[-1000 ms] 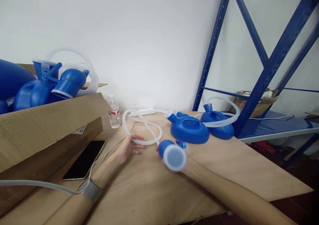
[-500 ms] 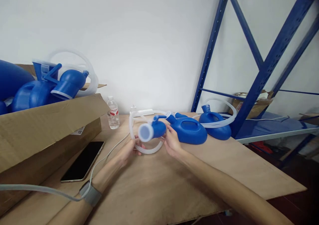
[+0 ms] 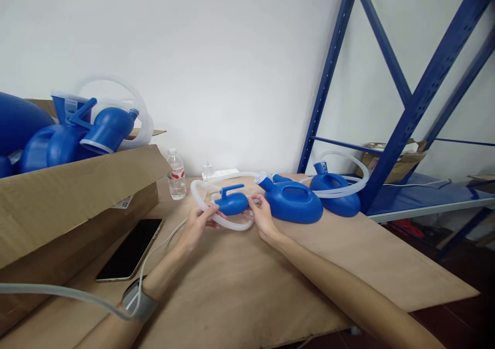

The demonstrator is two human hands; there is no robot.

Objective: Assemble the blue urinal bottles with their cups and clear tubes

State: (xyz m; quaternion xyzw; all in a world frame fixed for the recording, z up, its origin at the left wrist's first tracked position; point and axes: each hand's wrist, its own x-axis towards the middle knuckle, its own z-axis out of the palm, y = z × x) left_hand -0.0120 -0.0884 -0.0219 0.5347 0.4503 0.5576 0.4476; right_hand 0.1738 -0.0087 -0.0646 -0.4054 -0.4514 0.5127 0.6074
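Observation:
A blue plastic urinal funnel (image 3: 233, 204) with a bar handle on top lies sideways between my two hands, above the table. My left hand (image 3: 199, 225) is closed around its wide-mouth end, fingers also against the hose. My right hand (image 3: 263, 216) pinches the narrow end, where the translucent white hose (image 3: 235, 226) meets it; the joint is partly hidden by my fingers. The hose loops below and left of the funnel and runs behind it. Just right of my right hand stands a blue urinal bottle (image 3: 296, 210) with a white-rimmed neck.
Another blue bottle (image 3: 340, 204) with coiled hose stands farther right, by the blue metal shelf (image 3: 425, 192). At left, a cardboard box (image 3: 85, 184) holds several blue bottles and funnels. A phone (image 3: 129, 250), water bottle (image 3: 177, 176), power strip (image 3: 220, 174) and white cable (image 3: 146, 259) are on the table.
The funnel has turned from its open mouth facing me to lying side-on, mouth to the left. My left hand has moved up onto the mouth end; my right hand stays at the narrow end.

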